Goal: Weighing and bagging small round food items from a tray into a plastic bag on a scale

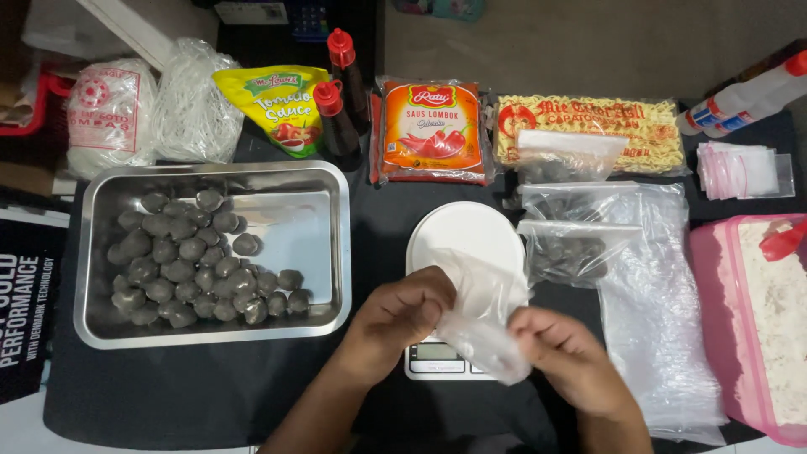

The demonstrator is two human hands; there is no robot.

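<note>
Black cloth covers the desk (210,395) under your two hands, which work a small clear plastic bag.

Your left hand (402,315) and right hand (565,357) both pinch the plastic bag (481,315), fingers closed on its film; it is thin, see-through, crumpled and limp, held just above a white digital scale (465,240) at the desk's front middle. Left of you sits a steel tray (332,252) with a heap of dark grey round balls (181,269). Right of the scale lie filled clear bags (567,248) of the same balls, on a stack of loose plastic sheets (660,336). Along the back stand two red-capped sauce bottles (340,109), a yellow sauce pouch (273,105), an orange sauce packet (431,130) and a pack of dry noodles (588,122).
</note>
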